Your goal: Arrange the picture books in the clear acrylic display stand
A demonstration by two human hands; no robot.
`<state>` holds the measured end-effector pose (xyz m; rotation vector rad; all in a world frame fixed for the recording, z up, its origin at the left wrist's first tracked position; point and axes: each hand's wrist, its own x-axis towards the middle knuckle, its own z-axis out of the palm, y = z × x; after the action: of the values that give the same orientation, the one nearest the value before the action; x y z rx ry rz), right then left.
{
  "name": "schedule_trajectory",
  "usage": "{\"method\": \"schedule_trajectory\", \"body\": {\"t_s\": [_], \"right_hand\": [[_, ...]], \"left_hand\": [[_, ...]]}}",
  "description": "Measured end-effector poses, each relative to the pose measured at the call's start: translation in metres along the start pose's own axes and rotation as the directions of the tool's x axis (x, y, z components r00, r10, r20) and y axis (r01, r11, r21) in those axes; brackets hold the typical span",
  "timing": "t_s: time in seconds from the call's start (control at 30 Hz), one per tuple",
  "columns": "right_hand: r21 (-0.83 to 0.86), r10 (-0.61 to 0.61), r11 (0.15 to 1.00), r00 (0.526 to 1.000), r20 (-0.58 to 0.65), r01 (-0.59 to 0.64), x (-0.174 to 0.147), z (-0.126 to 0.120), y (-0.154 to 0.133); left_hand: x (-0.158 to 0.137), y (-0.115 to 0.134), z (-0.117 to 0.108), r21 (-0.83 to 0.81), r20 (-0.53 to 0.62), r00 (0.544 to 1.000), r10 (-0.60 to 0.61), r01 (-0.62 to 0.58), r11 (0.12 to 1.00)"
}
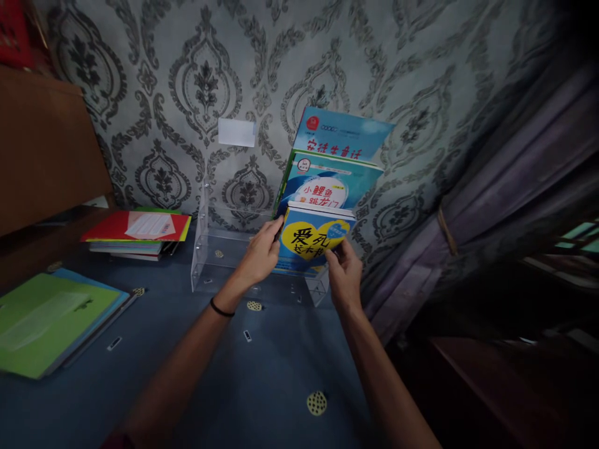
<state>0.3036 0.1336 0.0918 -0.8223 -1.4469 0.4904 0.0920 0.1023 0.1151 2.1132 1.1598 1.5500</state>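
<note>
Between my two hands is a blue book [292,240] with a yellow heart and black lettering on its cover. My left hand [262,249] grips its left edge, and my right hand [345,271] pinches its right edge. The book is upright at the front right of a clear acrylic rack [199,268]. Behind it stands a teal book [360,181] with a white oval on the cover. A taller light-blue book [346,128] with red lettering rises at the back. The lower edge of the held book is close to the rack, but its contact there is unclear.
A red-topped stack of books [112,227] lies left of the rack, with a green-topped stack [51,312] nearer me. Everything rests on a blue patterned tablecloth [224,386]. Patterned wallpaper [206,81] is behind; a tied grey-purple curtain [435,249] hangs at right.
</note>
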Motion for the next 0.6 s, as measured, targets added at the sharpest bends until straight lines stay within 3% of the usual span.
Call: {"method": "schedule_trajectory", "body": {"t_s": [0.4, 0.6], "right_hand": [[0.037, -0.002, 0.999, 1.000, -0.029, 0.004, 0.0010, 0.0012, 0.0014], [0.047, 0.025, 0.999, 0.999, -0.029, -0.023, 0.0025, -0.0012, 0.0031]], "left_hand": [[-0.0010, 0.0010, 0.0000, -0.018, 0.006, 1.000, -0.029, 0.029, 0.999], [0.0005, -0.0075, -0.0038, 0.004, 0.022, 0.992, -0.127, 0.127, 0.992]]}}
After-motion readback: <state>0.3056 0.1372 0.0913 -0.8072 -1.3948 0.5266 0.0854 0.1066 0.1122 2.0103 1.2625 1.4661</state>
